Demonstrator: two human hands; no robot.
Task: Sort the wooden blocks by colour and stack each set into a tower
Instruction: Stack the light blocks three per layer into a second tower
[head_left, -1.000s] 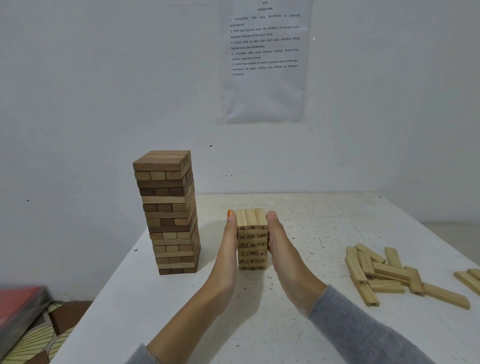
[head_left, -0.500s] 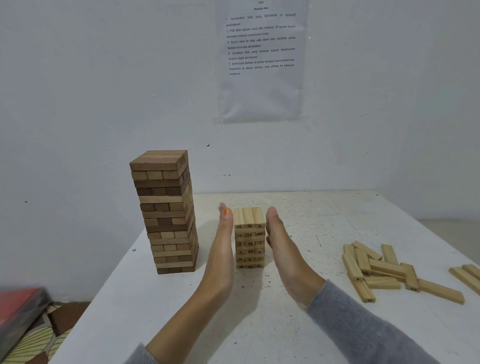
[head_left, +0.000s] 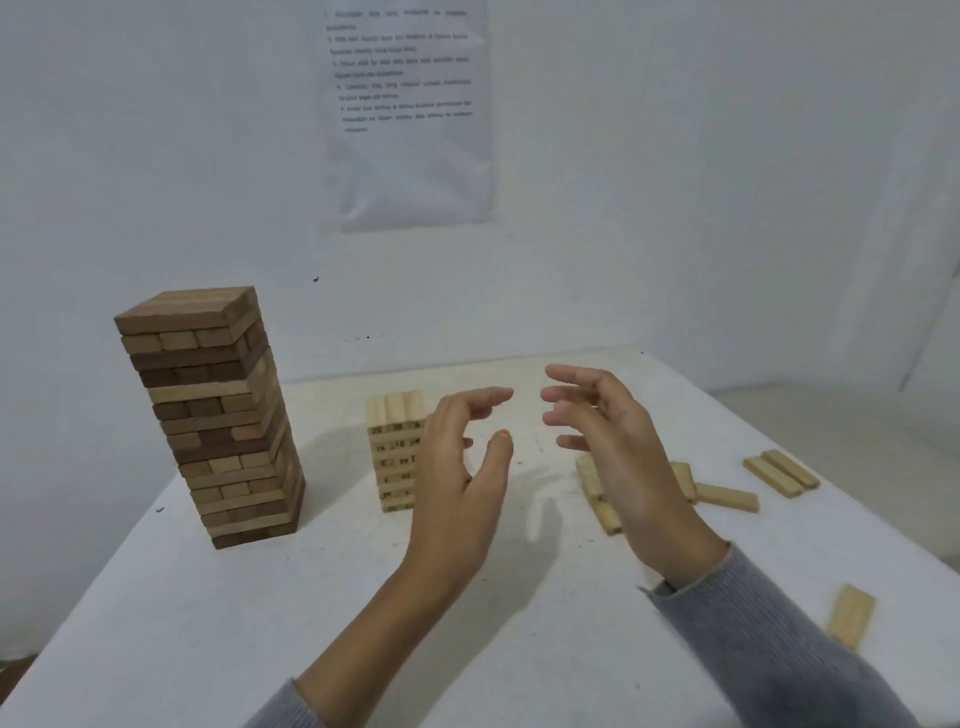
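Brown and tan wood on the far left: the dark tower (head_left: 218, 415) stands tall on the white tabletop (head_left: 260, 623), with its crosswise layers a touch uneven but upright. Moving right, we reach the pale tower (head_left: 392, 452), the short one, with numbers printed on its block ends and its top three blocks pointing away from the camera. Its right edge is hidden behind the left hand (head_left: 462, 467), which hangs in the air with its grip spread and fingers loosely bent, holding nothing. Across a gap the right hand (head_left: 618, 457) mirrors it, grip spread and empty (neither hand touches any wood). Now the part that matters: the loose pale blocks (head_left: 727, 501) lie on the tabletop to the right of the pale tower, beneath and beyond the right hand, so that hand looks the nearer one for the next pick. Part of the heap is hidden behind it. The block showing clear lies with its long axis roughly left to right, while those by the wrist point away. Further right sits an angled pair (head_left: 782, 475), and a single block (head_left: 849, 616) lies near the front edge. By my read, nothing but the hands stands between heap and pale tower, and the dark tower is well apart.
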